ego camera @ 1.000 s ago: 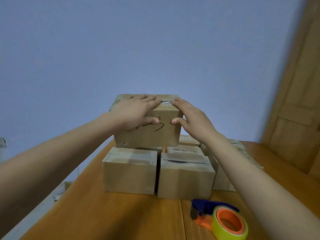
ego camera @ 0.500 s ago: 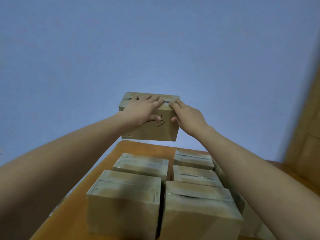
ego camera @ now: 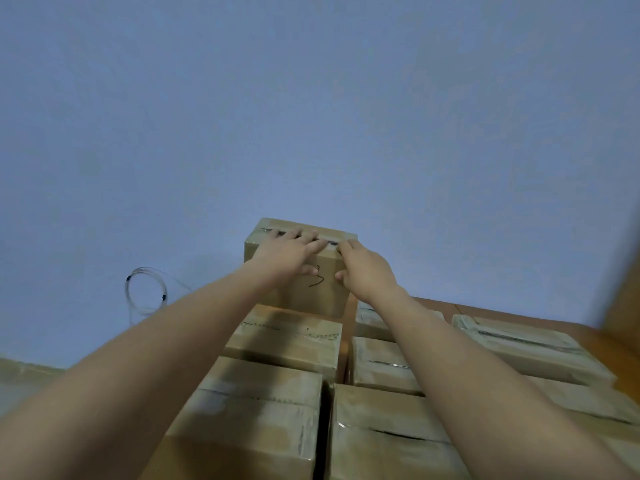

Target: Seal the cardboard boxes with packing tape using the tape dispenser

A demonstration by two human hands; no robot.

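Note:
A small cardboard box (ego camera: 311,301) with a black scribble on its front face is at the far end of the table, behind the rows of other boxes. Both my hands hold it. My left hand (ego camera: 284,254) has its fingers over the taped top and its thumb on the front face. My right hand (ego camera: 367,271) grips the same way on the box's right side. The box's bottom edge is hidden behind a nearer box, so I cannot tell whether it rests on the table. The tape dispenser is out of view.
Several taped cardboard boxes (ego camera: 287,341) stand in rows on the wooden table (ego camera: 519,311), under my forearms. A coil of thin wire (ego camera: 145,289) hangs on the blue wall at left. A blurred wooden door (ego camera: 623,299) is at the right edge.
Both hands carried the scribbled box away from me and down behind the rows of boxes. My view moved forward over the boxes, and the tape dispenser dropped out of sight.

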